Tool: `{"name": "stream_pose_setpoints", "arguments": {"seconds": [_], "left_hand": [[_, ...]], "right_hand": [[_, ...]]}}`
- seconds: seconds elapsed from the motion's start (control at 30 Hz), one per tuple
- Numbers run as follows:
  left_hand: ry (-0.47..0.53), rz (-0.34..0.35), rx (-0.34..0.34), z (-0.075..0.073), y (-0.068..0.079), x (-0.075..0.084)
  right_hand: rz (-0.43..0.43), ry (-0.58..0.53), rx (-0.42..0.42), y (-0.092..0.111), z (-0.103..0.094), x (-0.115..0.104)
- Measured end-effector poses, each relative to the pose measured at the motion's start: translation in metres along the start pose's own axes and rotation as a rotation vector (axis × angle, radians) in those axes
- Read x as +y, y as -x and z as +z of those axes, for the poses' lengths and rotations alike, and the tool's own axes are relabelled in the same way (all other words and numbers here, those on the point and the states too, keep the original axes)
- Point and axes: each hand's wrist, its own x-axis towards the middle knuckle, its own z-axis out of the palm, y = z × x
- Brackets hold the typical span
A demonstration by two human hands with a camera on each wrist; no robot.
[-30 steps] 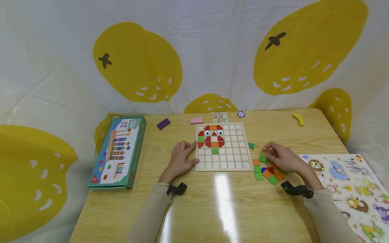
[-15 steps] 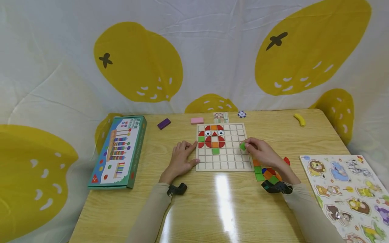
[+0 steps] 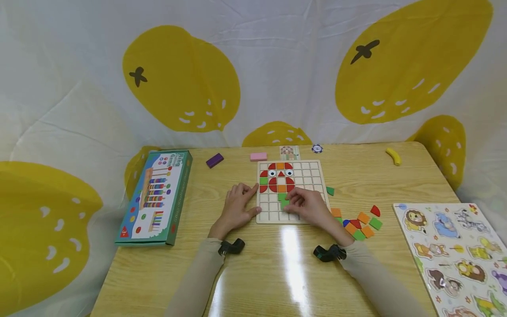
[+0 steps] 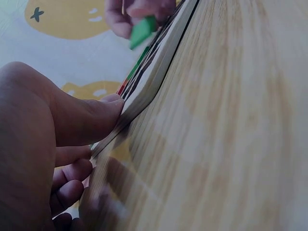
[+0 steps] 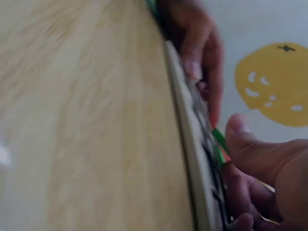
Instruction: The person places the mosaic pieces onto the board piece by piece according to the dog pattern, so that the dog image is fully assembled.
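Note:
A wooden grid board [image 3: 312, 172] lies on the table, with red, orange and green pieces and two eye pieces set in its upper left cells. My left hand [image 3: 236, 208] touches the board's left edge with thumb and index finger; in the left wrist view the thumb [image 4: 91, 118] presses at the rim. Over the lower middle cells, my right hand [image 3: 310, 208] pinches a green tile [image 3: 284, 204], just below a green tile set in the grid. In the left wrist view this held tile [image 4: 143, 33] appears tilted between the fingers.
Loose orange, green, red and blue pieces [image 3: 358, 223] lie right of the board. An animal puzzle [image 3: 447, 229] is at the right, a boxed game [image 3: 154, 198] at the left. Behind stand a purple block [image 3: 214, 160], pink block [image 3: 259, 156], picture card [image 3: 289, 152], chip [image 3: 317, 149] and banana [image 3: 393, 156].
My right hand has picked up a green tile from the loose pieces and carried it left over the board's lower middle. My left hand stays at the board's left edge.

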Motion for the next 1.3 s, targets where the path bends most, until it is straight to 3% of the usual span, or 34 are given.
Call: {"name": "stream_pose_setpoints", "arguments": {"seconds": [0.2,0.63,0.73,0.83,1.0,1.13,1.3], "left_hand": [[0.001,0.029,0.006,-0.001,0.0,0.0],[0.024,0.056,0.02,-0.004,0.0,0.002],[0.011,0.049,0.011,0.0,-0.001,0.001],[0.004,0.049,0.009,0.001,-0.001,0.001],[0.026,0.041,0.015,-0.002,0.001,0.001],[0.008,0.03,0.011,-0.004,0.001,0.002],[0.016,0.027,0.01,-0.004,0.001,0.004]], "right_hand": [[-0.067,0.15,0.002,-0.001,0.004,-0.003],[-0.13,0.164,0.011,-0.002,-0.002,-0.003],[-0.149,0.164,0.051,0.01,-0.02,-0.002],[-0.136,0.189,0.066,0.031,-0.05,0.003],[-0.091,0.293,0.01,0.075,-0.09,0.021],[-0.058,0.317,-0.047,0.099,-0.096,0.034],[-0.023,0.338,-0.053,0.107,-0.091,0.035]]}}
